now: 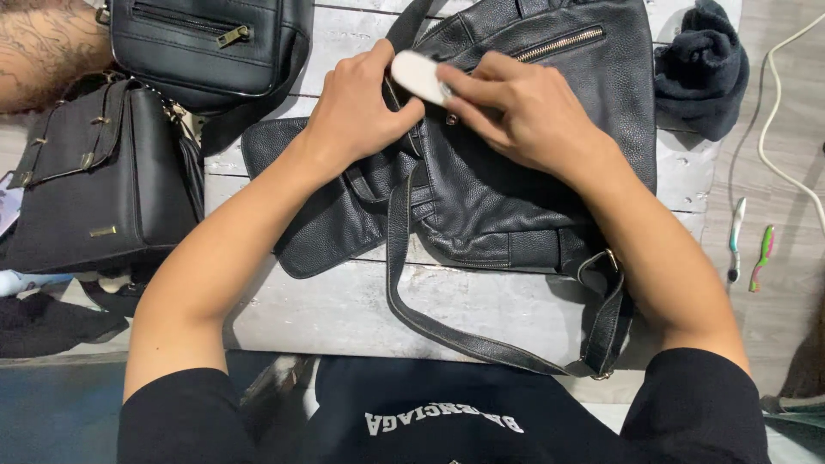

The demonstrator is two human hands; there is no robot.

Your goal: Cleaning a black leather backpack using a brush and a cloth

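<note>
Black leather bag (498, 198) lies flat on white counter (344, 309), left hand (361, 107) fingers pinching its strap near the top, right hand (516, 112) fingers gripping a small white block (419, 76) against the bag.

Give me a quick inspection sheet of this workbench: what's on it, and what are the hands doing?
Surface: whitewashed plank board, scuffed.
Job's things: black leather bag, lying flat; small white pad pressed against it.
Clutter: two more black bags, dark cloth, two toothbrushes.
Grippers: left hand grips the bag; right hand holds the pad.
Cables: white cord at the right.
Surroundings: another person's tattooed arm at the top left.
</note>
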